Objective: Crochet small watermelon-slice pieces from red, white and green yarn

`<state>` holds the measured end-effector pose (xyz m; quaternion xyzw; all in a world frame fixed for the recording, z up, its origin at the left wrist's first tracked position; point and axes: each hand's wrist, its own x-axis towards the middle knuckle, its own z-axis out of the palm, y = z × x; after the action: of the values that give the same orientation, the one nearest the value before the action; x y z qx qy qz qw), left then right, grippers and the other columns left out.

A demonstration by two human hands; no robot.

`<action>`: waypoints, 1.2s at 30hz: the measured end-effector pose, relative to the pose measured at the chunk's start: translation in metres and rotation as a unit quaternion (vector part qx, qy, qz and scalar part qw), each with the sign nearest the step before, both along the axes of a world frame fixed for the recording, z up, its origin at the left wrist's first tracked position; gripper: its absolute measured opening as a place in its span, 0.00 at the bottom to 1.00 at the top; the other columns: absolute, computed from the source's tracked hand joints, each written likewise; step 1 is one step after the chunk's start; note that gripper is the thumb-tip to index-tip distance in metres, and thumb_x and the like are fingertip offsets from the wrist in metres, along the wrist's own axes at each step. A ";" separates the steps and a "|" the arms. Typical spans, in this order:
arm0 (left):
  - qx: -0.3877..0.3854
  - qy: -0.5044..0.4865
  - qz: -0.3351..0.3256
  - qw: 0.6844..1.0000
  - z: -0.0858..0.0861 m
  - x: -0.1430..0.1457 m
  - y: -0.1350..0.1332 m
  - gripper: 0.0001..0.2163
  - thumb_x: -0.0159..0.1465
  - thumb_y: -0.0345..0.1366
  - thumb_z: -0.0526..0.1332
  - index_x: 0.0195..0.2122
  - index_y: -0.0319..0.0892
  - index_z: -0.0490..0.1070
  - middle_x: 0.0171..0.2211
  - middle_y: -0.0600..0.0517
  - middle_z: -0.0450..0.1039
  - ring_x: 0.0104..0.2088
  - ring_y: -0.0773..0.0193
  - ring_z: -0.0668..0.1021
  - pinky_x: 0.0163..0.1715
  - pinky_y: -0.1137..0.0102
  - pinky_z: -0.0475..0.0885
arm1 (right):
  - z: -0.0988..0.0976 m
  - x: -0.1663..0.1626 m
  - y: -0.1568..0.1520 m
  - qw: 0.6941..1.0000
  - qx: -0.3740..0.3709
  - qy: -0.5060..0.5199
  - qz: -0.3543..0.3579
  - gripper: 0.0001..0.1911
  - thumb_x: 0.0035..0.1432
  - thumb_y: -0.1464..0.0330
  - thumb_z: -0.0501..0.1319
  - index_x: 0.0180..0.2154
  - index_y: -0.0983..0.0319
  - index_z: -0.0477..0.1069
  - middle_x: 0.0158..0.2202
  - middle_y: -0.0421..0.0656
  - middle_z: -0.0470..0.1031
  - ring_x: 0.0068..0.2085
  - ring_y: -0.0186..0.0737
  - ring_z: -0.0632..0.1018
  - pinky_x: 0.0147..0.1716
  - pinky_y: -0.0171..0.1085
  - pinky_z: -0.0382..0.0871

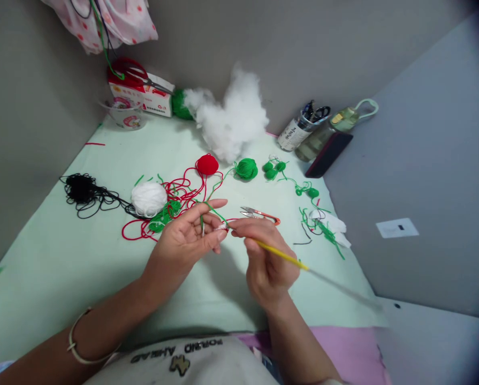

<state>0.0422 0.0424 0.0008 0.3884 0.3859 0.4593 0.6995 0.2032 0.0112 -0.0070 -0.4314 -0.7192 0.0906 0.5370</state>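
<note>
Left hand (189,235) pinches a small white piece (222,226) with green yarn (211,209) over its fingers; right hand (263,251) grips a yellow hook (281,255) touching it.

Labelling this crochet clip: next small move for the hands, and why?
Probably draw the yellow-handled crochet hook in the right hand through the small white stitch pinched by the left hand: the hook tip sits at it and thin green yarn runs over the forefinger.

Small white piece (222,226) pinched between both hands: too small to identify. Yellow-handled crochet hook (281,255): tip hidden behind the right hand's fingers (249,227), far end blurred. Pink spotted cloth (106,21) cut off by top edge. Red-and-white printed box (151,99): lettering illegible.
</note>
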 end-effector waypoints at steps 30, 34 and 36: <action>-0.095 -0.102 -0.037 0.990 0.002 0.001 0.003 0.12 0.60 0.33 0.74 0.45 0.48 0.86 0.32 0.55 0.74 0.24 0.76 0.68 0.24 0.80 0.67 | 0.005 -0.002 0.008 0.964 -0.141 0.220 0.040 0.08 0.69 0.67 0.63 0.41 0.56 0.82 0.37 0.43 0.84 0.39 0.41 0.82 0.37 0.41 0.77; -0.073 -0.071 -0.017 0.995 0.003 0.002 -0.001 0.10 0.61 0.34 0.73 0.44 0.48 0.86 0.36 0.54 0.77 0.28 0.73 0.73 0.29 0.77 0.70 | 0.000 0.000 0.007 0.931 -0.202 0.302 0.036 0.08 0.69 0.66 0.63 0.42 0.55 0.83 0.37 0.41 0.84 0.34 0.37 0.81 0.37 0.39 0.77; -0.075 -0.068 -0.011 0.995 0.003 0.001 -0.001 0.10 0.61 0.34 0.73 0.44 0.48 0.86 0.34 0.55 0.76 0.27 0.74 0.73 0.29 0.77 0.70 | 0.000 0.001 0.008 0.905 -0.237 0.350 0.053 0.08 0.70 0.63 0.63 0.41 0.56 0.82 0.36 0.41 0.83 0.33 0.36 0.81 0.36 0.38 0.77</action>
<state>0.0428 0.0418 0.0035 0.3068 0.3661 0.4467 0.7565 0.2045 0.0196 -0.0072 -0.4475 -0.4643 0.4322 0.6304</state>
